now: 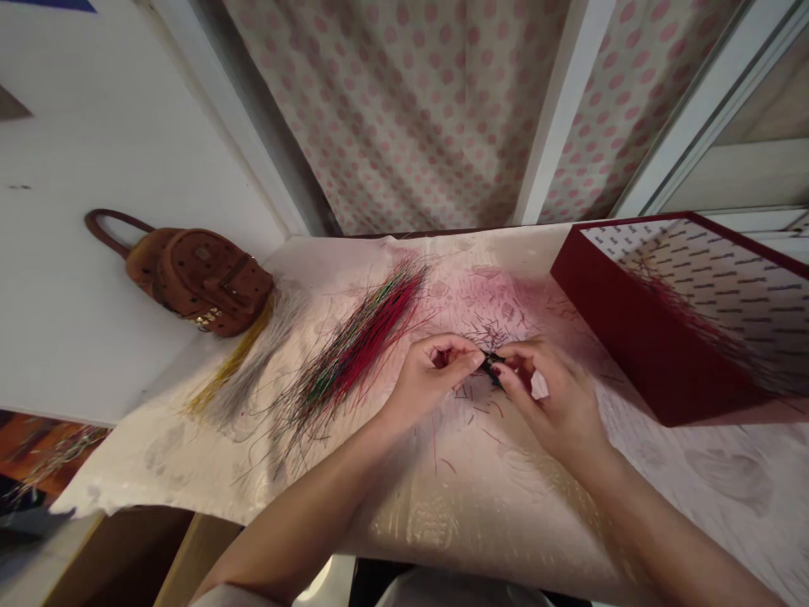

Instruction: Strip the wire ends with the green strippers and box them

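Note:
Both hands meet over the middle of the table, at a small dark, greenish-black piece [493, 367] whose kind is too small to make out. My left hand [433, 367] pinches its left side between thumb and index finger. From the other side, the fingers of my right hand [559, 392] close on the same piece, partly covering it. Short clipped bits of thin dark and red strands [490, 327] lie scattered behind and beneath the hands. To the left of my left hand stretches a long loose bundle of thin red, green and dark wire-like strands [363, 341].
A dark red box [632, 346] with a patterned white lining stands open at the right, strands inside. Gold strands [231, 371] and silver-grey strands [259, 362] lie at the left beside a small brown backpack [202, 274]. A pale cover [455, 506] spreads over the table.

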`<state>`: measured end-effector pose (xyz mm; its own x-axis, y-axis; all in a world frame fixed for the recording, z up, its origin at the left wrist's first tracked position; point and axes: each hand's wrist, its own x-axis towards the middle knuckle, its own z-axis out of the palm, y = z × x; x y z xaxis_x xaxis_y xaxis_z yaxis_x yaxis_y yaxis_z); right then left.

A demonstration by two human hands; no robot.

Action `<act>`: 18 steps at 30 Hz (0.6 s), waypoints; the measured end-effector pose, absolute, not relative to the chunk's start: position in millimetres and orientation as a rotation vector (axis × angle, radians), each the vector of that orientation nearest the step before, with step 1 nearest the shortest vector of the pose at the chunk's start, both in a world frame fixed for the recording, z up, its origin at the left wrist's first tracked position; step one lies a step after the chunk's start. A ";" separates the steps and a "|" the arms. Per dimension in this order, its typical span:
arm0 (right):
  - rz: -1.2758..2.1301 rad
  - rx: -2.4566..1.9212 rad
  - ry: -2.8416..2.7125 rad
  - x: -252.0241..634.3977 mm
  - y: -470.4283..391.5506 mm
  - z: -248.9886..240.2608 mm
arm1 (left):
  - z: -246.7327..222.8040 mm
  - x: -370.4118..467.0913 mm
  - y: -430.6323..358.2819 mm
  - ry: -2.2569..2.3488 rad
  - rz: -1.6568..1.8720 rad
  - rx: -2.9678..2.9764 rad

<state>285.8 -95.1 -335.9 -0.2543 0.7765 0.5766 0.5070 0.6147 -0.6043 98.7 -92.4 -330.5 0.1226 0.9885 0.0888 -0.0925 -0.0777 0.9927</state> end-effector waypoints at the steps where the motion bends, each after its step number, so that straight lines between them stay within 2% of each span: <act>1: 0.303 -0.996 -1.966 285.8 -95.3 -336.0 | -331.0 98.8 -92.2 0.996 1.215 1.251; 6: 0.190 -0.981 -2.020 285.6 -94.0 -336.9 | -331.2 99.0 -92.4 0.982 1.212 1.243; 11: 0.287 -0.965 -1.987 285.0 -94.6 -335.1 | -329.8 98.3 -92.8 0.988 1.209 1.276; 15: 0.620 -1.002 -1.870 285.2 -93.7 -333.8 | -328.3 98.3 -92.7 1.009 1.218 1.301; 18: 1.088 -1.021 -1.690 286.8 -90.2 -334.4 | -327.4 98.3 -92.6 1.023 1.221 1.351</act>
<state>286.8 -90.2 -334.4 -0.2972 0.9281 0.2242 0.1802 0.2851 -0.9414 98.3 -92.6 -327.4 0.1301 0.9816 0.1400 -0.0344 -0.1366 0.9900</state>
